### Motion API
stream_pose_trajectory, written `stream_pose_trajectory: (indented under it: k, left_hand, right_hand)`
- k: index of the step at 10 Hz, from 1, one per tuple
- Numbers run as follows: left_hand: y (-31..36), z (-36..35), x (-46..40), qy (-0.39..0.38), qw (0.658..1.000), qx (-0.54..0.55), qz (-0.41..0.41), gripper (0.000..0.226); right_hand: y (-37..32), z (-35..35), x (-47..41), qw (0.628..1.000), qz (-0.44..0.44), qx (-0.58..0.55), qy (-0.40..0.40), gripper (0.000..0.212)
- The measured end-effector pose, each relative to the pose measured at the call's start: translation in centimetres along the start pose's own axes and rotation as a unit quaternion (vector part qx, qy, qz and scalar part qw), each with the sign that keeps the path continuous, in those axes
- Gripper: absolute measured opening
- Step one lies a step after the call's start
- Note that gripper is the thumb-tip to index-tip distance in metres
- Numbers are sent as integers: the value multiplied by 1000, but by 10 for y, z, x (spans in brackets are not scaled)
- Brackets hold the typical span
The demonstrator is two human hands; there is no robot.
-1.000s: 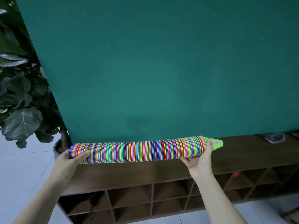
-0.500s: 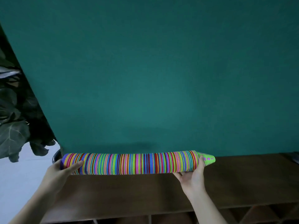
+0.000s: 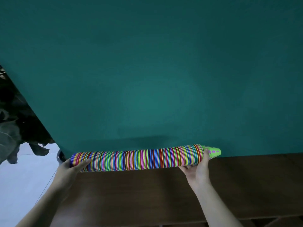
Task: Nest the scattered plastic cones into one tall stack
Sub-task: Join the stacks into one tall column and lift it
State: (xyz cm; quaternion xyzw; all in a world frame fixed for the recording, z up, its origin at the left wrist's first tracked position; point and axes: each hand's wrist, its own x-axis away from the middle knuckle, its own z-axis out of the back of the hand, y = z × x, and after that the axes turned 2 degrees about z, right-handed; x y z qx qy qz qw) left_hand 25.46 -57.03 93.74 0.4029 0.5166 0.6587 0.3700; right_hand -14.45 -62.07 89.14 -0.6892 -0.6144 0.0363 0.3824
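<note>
Your stack (image 3: 134, 159) lies level, long axis left to right. Left hand (image 3: 72, 167) grips the base; right hand (image 3: 198, 169) cups under the tip end, apparently just above the desk (image 3: 164, 194).

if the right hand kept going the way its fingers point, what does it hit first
The right hand points up and away, under the cone stack it holds. Beyond that, likely the green backdrop, though depth is unclear.
</note>
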Motion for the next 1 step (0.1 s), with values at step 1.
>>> stream_pose_trajectory:
  k: [1]
  left_hand:
    - [3, -6, -22, -5, 999, -26, 40, 33]
  right_hand:
    - [14, -10, -20, 1000, 7, 11, 12, 45]
